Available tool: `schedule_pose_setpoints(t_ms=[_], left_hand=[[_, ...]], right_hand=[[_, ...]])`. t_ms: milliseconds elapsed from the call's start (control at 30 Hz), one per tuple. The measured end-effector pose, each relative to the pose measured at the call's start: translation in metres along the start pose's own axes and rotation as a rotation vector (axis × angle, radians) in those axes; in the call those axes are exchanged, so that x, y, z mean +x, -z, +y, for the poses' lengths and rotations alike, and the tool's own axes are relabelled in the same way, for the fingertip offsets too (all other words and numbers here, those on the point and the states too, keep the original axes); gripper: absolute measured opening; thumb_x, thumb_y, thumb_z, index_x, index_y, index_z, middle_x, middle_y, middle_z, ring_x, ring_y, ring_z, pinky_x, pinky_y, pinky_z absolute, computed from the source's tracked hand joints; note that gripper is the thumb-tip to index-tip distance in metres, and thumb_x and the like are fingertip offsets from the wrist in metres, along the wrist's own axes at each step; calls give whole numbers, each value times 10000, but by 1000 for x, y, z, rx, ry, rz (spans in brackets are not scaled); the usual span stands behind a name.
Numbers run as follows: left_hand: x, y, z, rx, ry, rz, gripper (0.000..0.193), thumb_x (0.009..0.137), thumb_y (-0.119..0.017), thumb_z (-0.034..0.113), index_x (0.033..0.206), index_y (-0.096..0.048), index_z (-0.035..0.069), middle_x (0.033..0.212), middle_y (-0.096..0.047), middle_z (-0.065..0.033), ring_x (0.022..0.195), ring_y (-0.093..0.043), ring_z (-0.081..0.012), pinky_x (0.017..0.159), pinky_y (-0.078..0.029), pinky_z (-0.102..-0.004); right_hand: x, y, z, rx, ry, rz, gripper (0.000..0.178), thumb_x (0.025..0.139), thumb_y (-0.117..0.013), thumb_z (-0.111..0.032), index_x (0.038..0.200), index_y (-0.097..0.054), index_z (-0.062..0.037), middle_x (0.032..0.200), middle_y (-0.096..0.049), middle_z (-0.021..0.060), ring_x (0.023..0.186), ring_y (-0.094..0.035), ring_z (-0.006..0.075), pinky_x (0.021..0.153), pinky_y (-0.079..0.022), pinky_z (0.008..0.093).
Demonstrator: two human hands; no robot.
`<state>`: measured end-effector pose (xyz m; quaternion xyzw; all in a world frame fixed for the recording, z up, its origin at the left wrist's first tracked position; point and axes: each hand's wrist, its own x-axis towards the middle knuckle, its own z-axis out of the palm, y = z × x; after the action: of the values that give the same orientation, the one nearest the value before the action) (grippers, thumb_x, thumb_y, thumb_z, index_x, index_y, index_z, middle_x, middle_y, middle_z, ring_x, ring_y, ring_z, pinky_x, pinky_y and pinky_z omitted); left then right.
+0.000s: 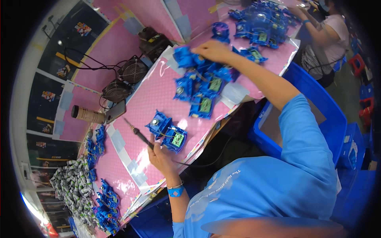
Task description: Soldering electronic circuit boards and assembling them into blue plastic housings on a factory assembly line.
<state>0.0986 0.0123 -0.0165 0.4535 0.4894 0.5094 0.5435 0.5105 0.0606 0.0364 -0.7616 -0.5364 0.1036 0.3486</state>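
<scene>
Left hand (160, 158) on the iron (137, 133), right hand (214, 51) at the blue cluster (206, 81)

Fingers of the left hand wrap the dark handle, its slim metal tip pointing up and away over the pink sheet (149, 93). Just beside those fingers lies an opened blue unit (159, 123), its second half bearing a green board (177, 139); what look like thin leads run between the two. The right hand is bent over the far edge of the cluster, fingertips at a blue shell (183, 56); whether they pinch it or only touch it, I cannot tell.

The unit should be light, with stiff, smooth plastic walls that could slide easily on the glossy sheet. Its weak points are likely the leads and the bare board, so the rims of both halves look like the best hold, lifted as a pair to avoid tugging. In the cluster, leads may snag neighbours, so one shell is better eased out by its sides than pulled. The iron probably balances well in the hand, though its cord (188, 164) may drag; only the handle is safe to grip, as the tip could be hot.
</scene>
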Motion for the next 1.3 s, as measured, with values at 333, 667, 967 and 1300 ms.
schedule_pose_setpoints(t_ms=[333,667,967,1300], left_hand=[[-4,26,15,-73,-141,208,385,974,-514,153,1295,-628,-26,823,-679,-40,450,-329,-14,396,-275,-182],[-5,23,11,-32,-115,226,320,987,-533,166,1187,-734,18,602,-391,85,449,-261,-7,419,-167,-202],[6,21,6,0,-81,337,347,964,-526,171,1198,-726,11,732,-551,56,454,-221,-1,426,-139,-190],[3,33,-2,581,-412,184,335,949,-586,174,1244,-727,100,738,-496,45,604,-453,-87,545,-362,-256]], right_hand=[[-51,-99,-141,96,132,-197,430,932,-583,-458,1105,-751,-103,1104,-714,199,1090,-656,364,949,-509,458],[38,119,28,-230,340,516,468,877,-687,-390,1238,-687,-92,1253,-668,175,1230,-589,326,1057,-456,419],[43,322,363,-291,-439,727,627,851,-640,-583,1285,-680,-132,1284,-669,201,1223,-619,365,1036,-473,428],[124,334,504,-459,-50,123,472,1001,-561,-346,1384,-613,-76,1286,-662,120,1253,-578,266,1096,-425,413]])
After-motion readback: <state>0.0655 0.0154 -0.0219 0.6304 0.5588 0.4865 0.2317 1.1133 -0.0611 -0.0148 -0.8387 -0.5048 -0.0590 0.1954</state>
